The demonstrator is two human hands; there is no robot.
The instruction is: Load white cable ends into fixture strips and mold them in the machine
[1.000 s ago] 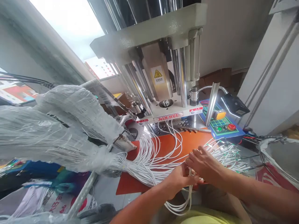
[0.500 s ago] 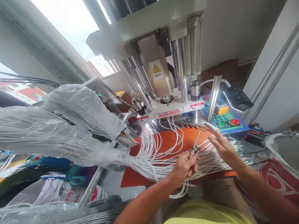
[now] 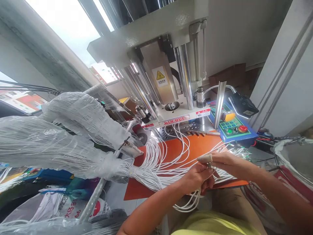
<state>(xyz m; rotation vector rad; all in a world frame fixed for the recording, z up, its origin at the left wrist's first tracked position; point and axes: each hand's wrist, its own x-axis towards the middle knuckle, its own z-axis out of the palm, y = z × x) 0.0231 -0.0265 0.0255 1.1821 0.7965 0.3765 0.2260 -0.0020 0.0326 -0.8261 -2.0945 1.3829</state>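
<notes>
My left hand is closed around white cables, held low over the front of an orange board. A loop of white cable hangs beneath it past the board's edge. Directly against it, my right hand has its fingers closed at the cable ends; a pale finger cot covers one fingertip. The small parts at these ends are mostly hidden between my fingers. Beneath both hands a thick bundle of white cables spreads across the board. Some cables run from the board up into the press.
Behind the board stands a press with steel columns. To its right are a control box with buttons and a black lamp. Plastic-wrapped cable bundles hang at left over a frame. A lined bin stands at right.
My right hand has come down and left from above the board to meet my left hand, its spread fingers closing at the cable ends. The view has shifted slightly.
</notes>
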